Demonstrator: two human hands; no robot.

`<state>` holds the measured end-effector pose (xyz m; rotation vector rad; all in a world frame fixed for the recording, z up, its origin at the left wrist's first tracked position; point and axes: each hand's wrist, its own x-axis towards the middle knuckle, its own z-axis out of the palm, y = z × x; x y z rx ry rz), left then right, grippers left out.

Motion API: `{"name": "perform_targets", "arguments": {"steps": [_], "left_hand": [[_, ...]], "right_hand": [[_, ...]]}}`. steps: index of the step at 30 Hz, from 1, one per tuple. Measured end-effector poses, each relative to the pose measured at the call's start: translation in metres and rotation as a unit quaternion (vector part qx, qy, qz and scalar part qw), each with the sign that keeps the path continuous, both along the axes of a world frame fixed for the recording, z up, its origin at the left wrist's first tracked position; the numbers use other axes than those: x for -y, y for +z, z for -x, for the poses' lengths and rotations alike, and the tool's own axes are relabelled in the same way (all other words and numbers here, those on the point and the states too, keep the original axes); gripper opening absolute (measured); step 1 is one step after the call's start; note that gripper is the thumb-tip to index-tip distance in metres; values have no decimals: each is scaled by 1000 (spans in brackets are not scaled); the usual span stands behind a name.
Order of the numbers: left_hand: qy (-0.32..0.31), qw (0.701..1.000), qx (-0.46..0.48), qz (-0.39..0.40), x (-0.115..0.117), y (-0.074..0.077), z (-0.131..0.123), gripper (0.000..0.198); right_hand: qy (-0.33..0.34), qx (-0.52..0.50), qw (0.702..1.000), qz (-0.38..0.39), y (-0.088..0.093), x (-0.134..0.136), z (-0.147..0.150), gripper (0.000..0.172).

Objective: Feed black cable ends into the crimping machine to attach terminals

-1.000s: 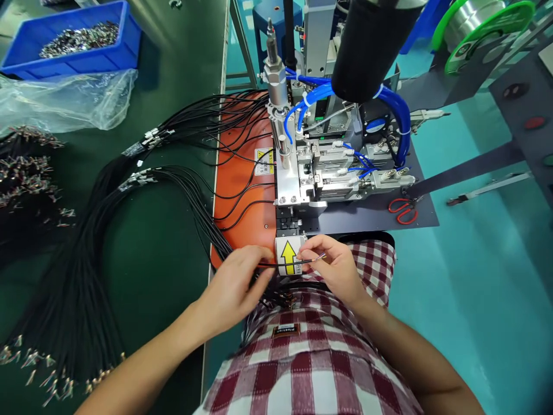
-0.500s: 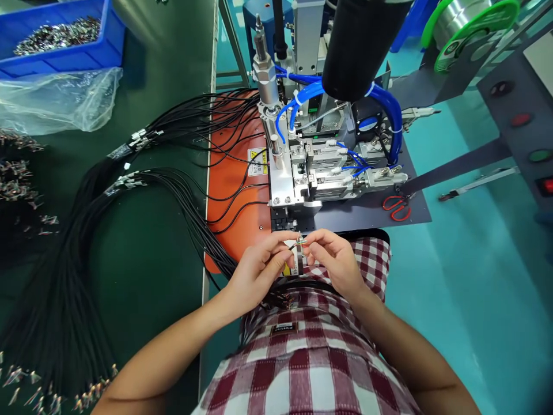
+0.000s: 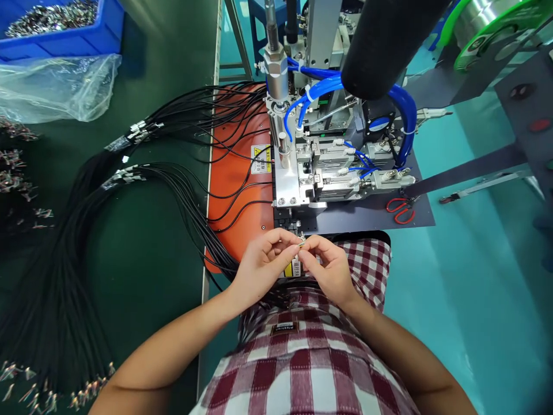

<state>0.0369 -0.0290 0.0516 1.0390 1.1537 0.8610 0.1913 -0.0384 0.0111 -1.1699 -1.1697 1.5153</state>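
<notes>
Closely, left fingers (image 3: 281, 234) and right fingers (image 3: 318, 242) pinching fine wires (image 3: 301, 244), curved black cables (image 3: 216, 249) nearby

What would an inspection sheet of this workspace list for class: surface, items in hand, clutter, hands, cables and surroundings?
Surface: dark green table; an orange plate at its right side.
Items in hand: coloured wire ends, partly hidden by fingers.
Clutter: clear plastic bag beside a blue bin of small pieces; red-handled scissors beside the machine.
Hands: left hand and right hand pinch at the wire ends, fingertips close together.
Cables: black cables in bundles on the table; some cross the orange plate to the machine.
Surroundings: spool, turquoise floor.
</notes>
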Motion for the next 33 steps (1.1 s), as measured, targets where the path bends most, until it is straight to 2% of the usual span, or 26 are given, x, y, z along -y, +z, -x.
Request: {"name": "perform_targets", "arguments": {"steps": [7, 15, 25, 28, 30, 31, 33], "left_hand": [[-4, 995, 63, 73, -2, -2, 2, 28], [-15, 994, 89, 61, -2, 0, 2, 27], [-19, 996, 48, 73, 1, -5, 2, 31], [-19, 996, 15, 81, 3, -7, 1, 36], [-23, 996, -25, 85, 4, -11, 2, 39], [-35, 994, -43, 89, 5, -15, 2, 41], [-32, 994, -64, 85, 6, -25, 4, 44]], "right_hand": [[-1, -39, 997, 59, 1, -13, -10, 16], [12, -71, 995, 74, -1, -12, -6, 16], [28, -52, 997, 48, -2, -3, -1, 18], [32, 19, 999, 8, 3, -3, -12, 18], [17, 127, 989, -70, 14, -12, -33, 14], [-2, 199, 972, -123, 23, -18, -48, 12], [-44, 359, 903, -231, 47, -29, -83, 16]]}}
